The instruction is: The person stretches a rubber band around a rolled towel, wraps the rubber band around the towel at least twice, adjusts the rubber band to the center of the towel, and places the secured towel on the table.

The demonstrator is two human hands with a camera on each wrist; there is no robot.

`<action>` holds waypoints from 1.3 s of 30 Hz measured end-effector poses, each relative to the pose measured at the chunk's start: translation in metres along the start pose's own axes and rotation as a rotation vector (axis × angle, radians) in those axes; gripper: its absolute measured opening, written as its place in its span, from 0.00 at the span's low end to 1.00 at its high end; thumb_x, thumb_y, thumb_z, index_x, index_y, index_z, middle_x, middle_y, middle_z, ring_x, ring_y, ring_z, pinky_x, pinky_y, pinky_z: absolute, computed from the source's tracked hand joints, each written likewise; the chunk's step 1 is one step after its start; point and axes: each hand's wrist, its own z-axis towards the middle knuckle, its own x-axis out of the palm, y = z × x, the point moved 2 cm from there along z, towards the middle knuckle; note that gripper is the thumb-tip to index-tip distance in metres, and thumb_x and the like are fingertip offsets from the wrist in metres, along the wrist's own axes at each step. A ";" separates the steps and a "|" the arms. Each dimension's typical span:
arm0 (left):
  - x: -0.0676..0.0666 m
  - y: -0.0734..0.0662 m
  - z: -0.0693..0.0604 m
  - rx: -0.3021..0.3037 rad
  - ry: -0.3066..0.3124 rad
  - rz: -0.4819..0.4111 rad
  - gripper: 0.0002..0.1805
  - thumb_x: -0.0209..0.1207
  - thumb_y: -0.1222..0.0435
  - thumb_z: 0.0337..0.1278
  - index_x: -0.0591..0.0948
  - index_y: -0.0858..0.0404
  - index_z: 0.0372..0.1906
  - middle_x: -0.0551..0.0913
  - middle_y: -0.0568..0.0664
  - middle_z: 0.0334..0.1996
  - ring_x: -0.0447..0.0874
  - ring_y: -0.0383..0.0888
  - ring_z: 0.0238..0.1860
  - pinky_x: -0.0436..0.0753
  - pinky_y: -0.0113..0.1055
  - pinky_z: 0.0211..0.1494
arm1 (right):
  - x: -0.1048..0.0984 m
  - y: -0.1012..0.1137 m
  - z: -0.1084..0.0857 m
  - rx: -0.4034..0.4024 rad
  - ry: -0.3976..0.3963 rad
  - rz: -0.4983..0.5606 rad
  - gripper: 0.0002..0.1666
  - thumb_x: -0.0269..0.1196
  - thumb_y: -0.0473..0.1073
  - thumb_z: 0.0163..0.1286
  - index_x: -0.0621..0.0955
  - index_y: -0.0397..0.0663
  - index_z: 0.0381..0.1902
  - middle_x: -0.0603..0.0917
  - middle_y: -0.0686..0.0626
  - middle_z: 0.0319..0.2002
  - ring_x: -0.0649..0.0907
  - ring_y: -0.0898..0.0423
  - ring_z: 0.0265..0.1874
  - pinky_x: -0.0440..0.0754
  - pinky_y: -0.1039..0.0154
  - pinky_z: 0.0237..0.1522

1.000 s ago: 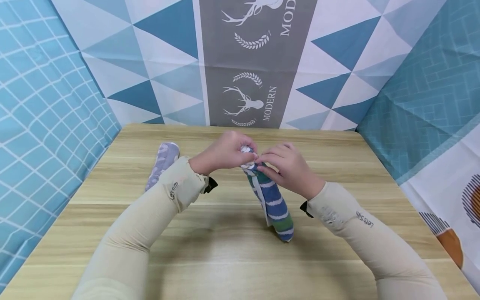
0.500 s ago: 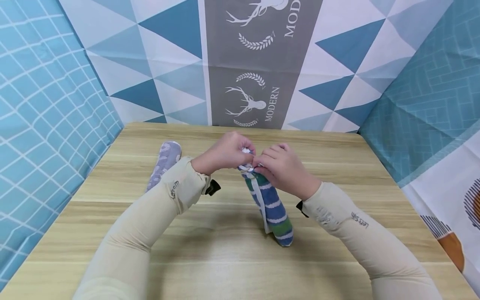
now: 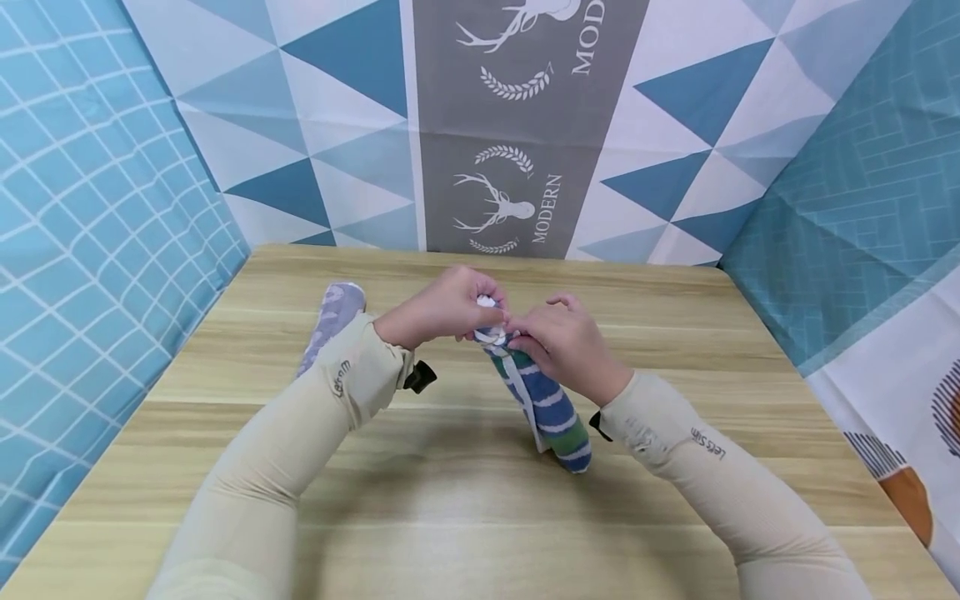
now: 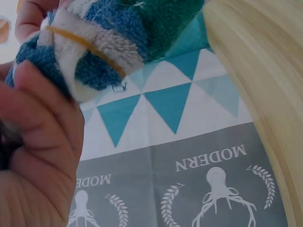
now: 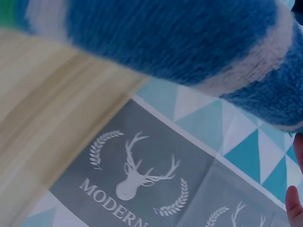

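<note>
A rolled striped towel (image 3: 553, 407) in blue, green and white tilts above the table, its upper end between my two hands. My left hand (image 3: 448, 310) grips that end, fingers curled round it. From the other side, my right hand (image 3: 564, 343) pinches the edge near the top with thumb and fingers. In the left wrist view a thin tan band, like a rubber band (image 4: 87, 43), runs across the towel near its end. The towel's blue side (image 5: 175, 42) fills the top of the right wrist view, where only some right fingertips (image 5: 294, 204) show.
A purple patterned rolled towel (image 3: 330, 321) lies at the left of the wooden table (image 3: 465, 533), partly hidden by the left sleeve. Patterned cloth hangs behind the table's far edge (image 3: 375, 252) and on both sides.
Both hands stay at the towel's top end while the right hand and forearm shift slightly left. The towel's lower end dips, then lifts a little. The purple towel stays put.
</note>
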 end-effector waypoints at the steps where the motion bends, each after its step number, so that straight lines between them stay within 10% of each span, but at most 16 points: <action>1: 0.001 0.001 0.000 -0.003 0.010 0.006 0.05 0.57 0.71 0.52 0.82 0.67 0.29 0.75 0.45 0.13 0.67 0.37 0.10 0.68 0.27 0.15 | 0.001 -0.001 0.000 -0.007 0.002 0.004 0.16 0.74 0.32 0.48 0.82 0.37 0.36 0.86 0.45 0.30 0.84 0.51 0.29 0.75 0.45 0.43; 11: 0.002 -0.006 0.000 -0.026 -0.002 0.053 0.07 0.57 0.70 0.53 0.84 0.68 0.30 0.77 0.47 0.18 0.67 0.37 0.10 0.68 0.27 0.15 | -0.001 -0.002 0.003 -0.082 -0.037 0.036 0.10 0.64 0.43 0.65 0.81 0.39 0.31 0.85 0.46 0.25 0.83 0.53 0.25 0.65 0.49 0.37; 18: 0.003 -0.007 -0.001 0.003 -0.019 0.092 0.07 0.57 0.70 0.51 0.85 0.69 0.30 0.79 0.49 0.21 0.67 0.36 0.10 0.69 0.27 0.15 | -0.002 -0.001 0.007 -0.132 -0.016 0.021 0.09 0.70 0.38 0.57 0.80 0.41 0.29 0.85 0.48 0.25 0.82 0.54 0.25 0.63 0.50 0.34; 25: -0.001 -0.007 0.000 -0.049 -0.004 0.031 0.07 0.57 0.70 0.53 0.84 0.70 0.30 0.75 0.45 0.15 0.67 0.36 0.11 0.67 0.26 0.15 | 0.004 0.000 0.005 -0.098 -0.015 -0.092 0.25 0.44 0.50 0.75 0.76 0.37 0.28 0.82 0.46 0.23 0.81 0.53 0.21 0.69 0.47 0.33; 39: 0.001 -0.012 0.001 -0.095 0.033 0.053 0.05 0.58 0.70 0.54 0.83 0.68 0.31 0.76 0.46 0.16 0.66 0.38 0.11 0.66 0.27 0.15 | -0.020 -0.005 0.014 -0.433 0.015 -0.229 0.10 0.72 0.37 0.54 0.81 0.39 0.29 0.84 0.47 0.19 0.80 0.54 0.15 0.78 0.48 0.43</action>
